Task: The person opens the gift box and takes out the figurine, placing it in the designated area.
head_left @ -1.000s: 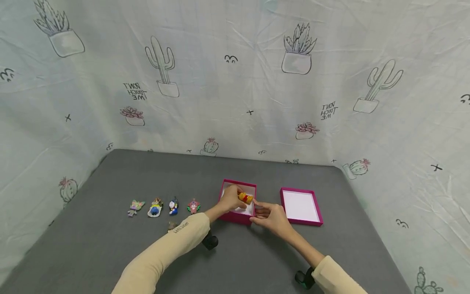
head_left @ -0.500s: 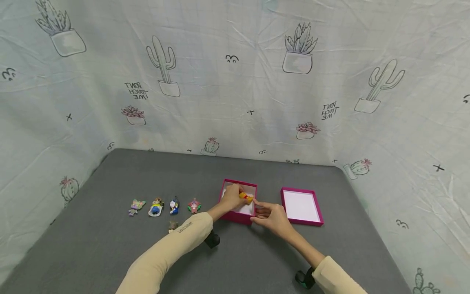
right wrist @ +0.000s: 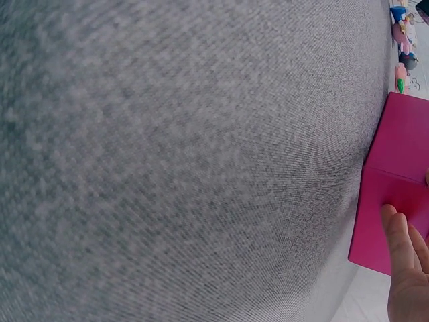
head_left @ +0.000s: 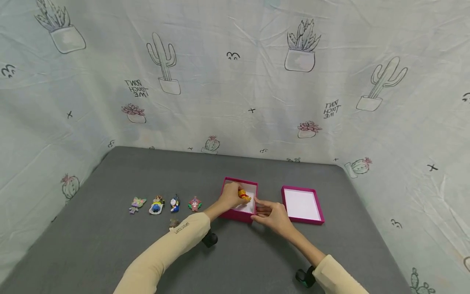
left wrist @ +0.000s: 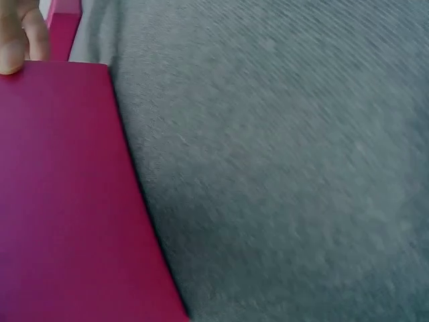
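My left hand (head_left: 230,197) reaches into the open magenta box (head_left: 236,216) and holds a small yellow bear figurine (head_left: 242,194) in a red top over the white inside. My right hand (head_left: 274,218) grips the box's front right corner. In the right wrist view its straight fingers (right wrist: 399,235) lie against the box's right wall (right wrist: 372,231). The left wrist view has the right thumb (left wrist: 10,57) wrapped onto the magenta front wall (left wrist: 60,181). The left fingertips are partly hidden in the head view.
Right of the box lies its lid (head_left: 302,204), white inside up. Small toy figures stand in a row to the left: a green-eared one (head_left: 137,204), a blue and yellow one (head_left: 156,205), a blue one (head_left: 175,203), a pink one (head_left: 195,203). Another (head_left: 174,223) is partly behind the left sleeve.
The bear figurine has turned slightly in the left hand and more of it shows inside the box. The right hand keeps its place on the box; the head view has tilted a little.
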`<control>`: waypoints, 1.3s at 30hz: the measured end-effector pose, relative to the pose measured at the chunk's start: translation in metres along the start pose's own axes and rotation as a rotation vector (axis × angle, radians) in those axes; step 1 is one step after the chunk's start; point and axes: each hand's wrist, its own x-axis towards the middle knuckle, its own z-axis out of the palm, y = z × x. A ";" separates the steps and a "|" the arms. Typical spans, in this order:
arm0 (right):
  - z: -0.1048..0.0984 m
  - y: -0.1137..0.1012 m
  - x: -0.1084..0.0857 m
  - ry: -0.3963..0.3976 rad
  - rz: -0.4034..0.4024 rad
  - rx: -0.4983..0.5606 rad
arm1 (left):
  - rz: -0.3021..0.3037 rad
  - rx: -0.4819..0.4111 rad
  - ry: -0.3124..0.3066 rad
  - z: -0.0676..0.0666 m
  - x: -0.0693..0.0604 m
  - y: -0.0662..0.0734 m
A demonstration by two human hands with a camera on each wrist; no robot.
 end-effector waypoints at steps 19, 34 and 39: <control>-0.009 -0.047 -0.002 -0.020 0.026 -0.023 | 0.233 -0.536 -0.282 -0.057 -0.002 -0.019; -0.003 -0.028 -0.002 -0.003 0.017 0.030 | 0.320 -0.650 -0.326 -0.106 -0.026 -0.036; -0.006 -0.033 -0.003 -0.001 -0.002 0.041 | 0.321 -0.670 -0.301 -0.119 -0.039 -0.049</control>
